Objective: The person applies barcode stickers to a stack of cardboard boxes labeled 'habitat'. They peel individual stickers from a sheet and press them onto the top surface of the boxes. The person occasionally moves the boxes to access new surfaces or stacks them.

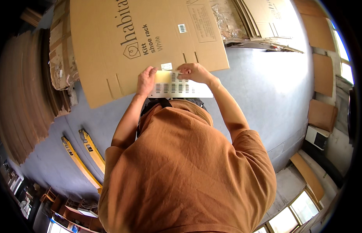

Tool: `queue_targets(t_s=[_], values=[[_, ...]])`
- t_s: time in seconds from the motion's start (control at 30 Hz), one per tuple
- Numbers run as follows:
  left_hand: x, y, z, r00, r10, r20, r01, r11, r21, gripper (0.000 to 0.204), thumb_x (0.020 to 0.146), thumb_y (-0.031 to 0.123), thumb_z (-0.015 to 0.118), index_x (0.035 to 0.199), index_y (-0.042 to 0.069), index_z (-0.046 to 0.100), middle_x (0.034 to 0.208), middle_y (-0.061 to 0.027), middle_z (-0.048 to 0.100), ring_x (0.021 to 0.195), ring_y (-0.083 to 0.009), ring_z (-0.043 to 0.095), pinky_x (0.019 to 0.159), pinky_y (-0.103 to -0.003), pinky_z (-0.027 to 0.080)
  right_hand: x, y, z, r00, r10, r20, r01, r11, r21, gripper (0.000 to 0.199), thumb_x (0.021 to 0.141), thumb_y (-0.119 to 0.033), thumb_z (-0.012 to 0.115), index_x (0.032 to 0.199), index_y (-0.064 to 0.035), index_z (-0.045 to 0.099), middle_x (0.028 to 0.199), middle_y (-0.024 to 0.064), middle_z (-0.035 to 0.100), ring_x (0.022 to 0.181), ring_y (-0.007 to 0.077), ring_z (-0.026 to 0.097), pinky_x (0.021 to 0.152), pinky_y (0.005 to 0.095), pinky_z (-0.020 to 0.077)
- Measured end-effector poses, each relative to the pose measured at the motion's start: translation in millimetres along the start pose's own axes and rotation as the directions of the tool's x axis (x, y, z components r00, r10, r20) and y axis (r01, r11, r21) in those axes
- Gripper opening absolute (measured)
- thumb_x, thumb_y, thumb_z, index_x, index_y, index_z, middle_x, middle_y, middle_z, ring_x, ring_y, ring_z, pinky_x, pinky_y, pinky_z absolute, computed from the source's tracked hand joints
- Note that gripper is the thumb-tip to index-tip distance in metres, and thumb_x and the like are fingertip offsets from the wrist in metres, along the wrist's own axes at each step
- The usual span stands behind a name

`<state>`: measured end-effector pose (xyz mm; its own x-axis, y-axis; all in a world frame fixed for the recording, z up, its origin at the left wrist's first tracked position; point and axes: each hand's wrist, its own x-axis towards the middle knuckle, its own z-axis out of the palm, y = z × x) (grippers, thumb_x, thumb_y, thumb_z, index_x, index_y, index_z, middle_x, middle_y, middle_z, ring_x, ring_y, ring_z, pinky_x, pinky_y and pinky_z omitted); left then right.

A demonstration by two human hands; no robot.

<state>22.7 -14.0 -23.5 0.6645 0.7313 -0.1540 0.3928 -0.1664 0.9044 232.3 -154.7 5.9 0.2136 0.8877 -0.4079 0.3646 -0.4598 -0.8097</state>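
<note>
- Far left: stacks of flat cardboard (21,97) stand on edge; two yellow pallet-truck forks (87,155) lie on the grey floor (266,89).
- Centre: a large flat carton (122,42) lies in front of the person, with one small white label (166,66) already stuck near its near edge.
- Left hand (146,79) is closed on the left edge of a label sheet (177,87), held just above the carton's near edge.
- Right hand (194,72) has finger and thumb pinched together at the sheet's top, seemingly peeling a label.
- Judgement: one label looks applied; the sheet still carries rows of labels, so more remain.
- Right: more brown boards (323,73) lean against the wall.
</note>
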Motion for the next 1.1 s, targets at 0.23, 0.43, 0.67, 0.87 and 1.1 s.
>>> queue_targets(t_s=[0.23, 0.43, 0.67, 0.87, 1.1], values=[[7, 5, -10, 0.999, 0.004, 0.038, 0.006, 0.964, -0.266, 0.045, 0.096, 0.044, 0.058, 0.085, -0.001, 0.058, 0.065, -0.0014, 0.052, 0.063, -0.0104, 0.044, 0.061, -0.028, 0.042, -16, -32, -9, 0.996, -0.072, -0.043, 0.07, 0.997, -0.042, 0.023, 0.075, -0.014, 0.079, 0.089, -0.0016, 0.066, 0.072, 0.0049, 0.06, 0.07, 0.0163, 0.057, 0.066, 0.0312, 0.0479], [16, 31, -25, 0.97, 0.074, 0.231, -0.011, 0.965, -0.263, 0.041, 0.079, 0.039, 0.077, 0.094, 0.005, 0.06, 0.079, -0.0006, 0.059, 0.08, -0.0098, 0.055, 0.072, -0.025, 0.045, -28, -53, -31, 0.998, -0.019, -0.058, 0.018, 1.0, -0.01, 0.016, 0.078, -0.012, 0.076, 0.084, -0.0003, 0.067, 0.063, 0.006, 0.06, 0.058, 0.0137, 0.055, 0.056, 0.0319, 0.0452], [28, 109, -31, 0.744, 0.43, 0.512, -0.637, 0.688, 0.348, 0.034, 0.073, 0.026, 0.08, 0.094, 0.003, 0.067, 0.089, -0.0058, 0.067, 0.092, -0.018, 0.061, 0.074, -0.031, 0.047, -34, -59, -40, 0.989, -0.117, -0.085, 0.109, 0.99, -0.087, 0.018, 0.084, -0.018, 0.071, 0.088, -0.0006, 0.07, 0.061, 0.0104, 0.061, 0.055, 0.0173, 0.057, 0.056, 0.0335, 0.046], [34, 105, -10, 0.79, -0.069, 0.61, -0.029, 0.988, 0.149, 0.021, 0.083, 0.018, 0.072, 0.082, -0.001, 0.066, 0.063, -0.0047, 0.059, 0.06, -0.0069, 0.049, 0.056, -0.027, 0.04, -34, -52, -47, 1.0, -0.021, 0.007, 0.021, 0.997, -0.08, 0.019, 0.082, -0.018, 0.07, 0.094, -0.0024, 0.07, 0.08, 0.0161, 0.069, 0.074, 0.0298, 0.066, 0.07, 0.0385, 0.0511], [48, 65, 9, 0.766, -0.091, 0.636, 0.068, 0.996, 0.06, 0.025, 0.09, 0.023, 0.067, 0.087, -0.002, 0.068, 0.068, 0.0013, 0.061, 0.066, -0.0044, 0.048, 0.06, -0.025, 0.042, -22, -28, -28, 0.886, -0.441, -0.142, 0.38, 0.867, -0.323, 0.022, 0.084, -0.015, 0.066, 0.104, -0.0057, 0.069, 0.095, 0.009, 0.067, 0.095, 0.0301, 0.06, 0.086, 0.0395, 0.0482]])
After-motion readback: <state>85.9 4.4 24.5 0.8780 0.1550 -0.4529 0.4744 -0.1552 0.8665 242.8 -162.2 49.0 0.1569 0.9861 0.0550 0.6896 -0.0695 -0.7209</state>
